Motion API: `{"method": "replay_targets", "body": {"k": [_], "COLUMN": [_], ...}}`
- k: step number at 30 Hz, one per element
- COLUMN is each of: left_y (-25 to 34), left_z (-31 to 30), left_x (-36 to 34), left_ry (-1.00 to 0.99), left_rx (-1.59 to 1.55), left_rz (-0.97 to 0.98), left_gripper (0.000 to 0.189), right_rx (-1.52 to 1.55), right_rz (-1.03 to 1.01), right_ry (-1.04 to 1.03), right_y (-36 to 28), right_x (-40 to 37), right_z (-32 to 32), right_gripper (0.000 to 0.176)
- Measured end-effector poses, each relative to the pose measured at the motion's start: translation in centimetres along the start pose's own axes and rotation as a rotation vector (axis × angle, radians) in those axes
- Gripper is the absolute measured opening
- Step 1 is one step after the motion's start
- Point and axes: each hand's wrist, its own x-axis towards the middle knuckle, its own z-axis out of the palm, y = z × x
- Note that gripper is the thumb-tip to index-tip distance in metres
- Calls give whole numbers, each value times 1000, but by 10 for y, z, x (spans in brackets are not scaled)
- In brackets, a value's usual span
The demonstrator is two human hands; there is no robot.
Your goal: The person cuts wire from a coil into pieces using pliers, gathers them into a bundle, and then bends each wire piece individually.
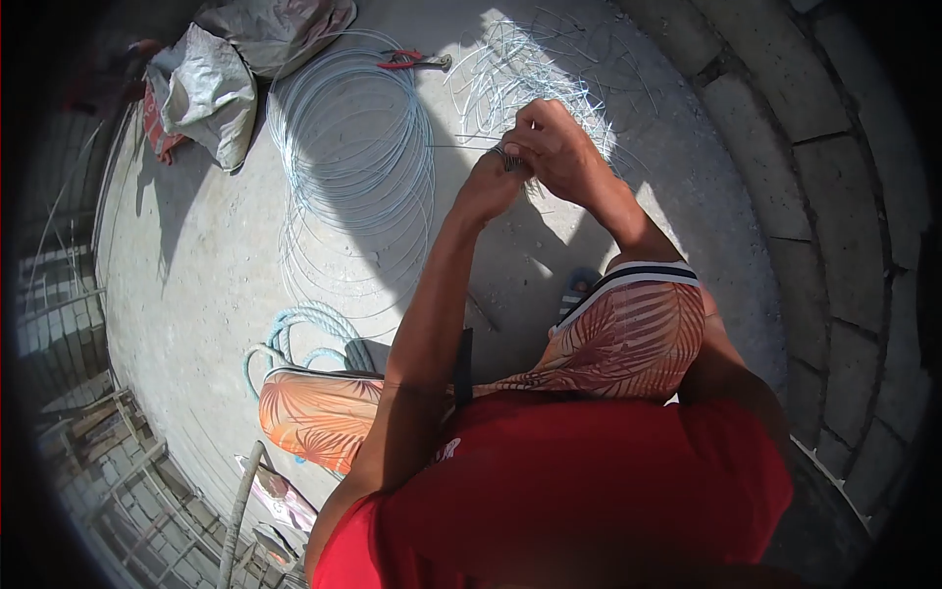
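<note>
My left hand [493,187] is closed around a small bundle of thin wire [511,159], its loops showing dark between the two hands. Fingers bent, my right hand [555,147] presses against the same bundle from the right. Straight wire ends stick out leftward past my left hand. Beyond the hands lies a scattered heap of short cut wire pieces [535,83] on the concrete. A wide loose coil of wire [353,147] spreads to the left, and red-handled pliers [414,61] rest by its upper edge.
White sacks [209,93] stand at the upper left. A pale blue rope [312,324] lies coiled near my knee. A block wall [834,196] curves along the right, and a pole [240,510] leans at the lower left.
</note>
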Motion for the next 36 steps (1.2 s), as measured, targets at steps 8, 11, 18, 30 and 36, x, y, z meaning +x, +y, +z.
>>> {"method": "replay_targets", "body": {"k": [8,11,18,30,36], "left_y": [-15,-7,63,-17,55], "left_z": [-19,4,-5,-2,-32], "left_x": [3,2,17,39,11], "left_ry": [155,513,671,365,130], "left_rx": [-120,-287,104,-867,4], "left_rz": [225,531,799,519,955], "left_gripper": [31,29,45,36,46], "right_rx": [382,540,176,496,724], "right_rz": [230,288,-48,373,34], "right_ry": [340,432,350,459,150], "right_y": [13,19,14,46,26], "right_x": [-1,2,25,21,44], "right_z": [3,5,-20,-26,-57], "right_gripper": [25,28,15,27,34]}}
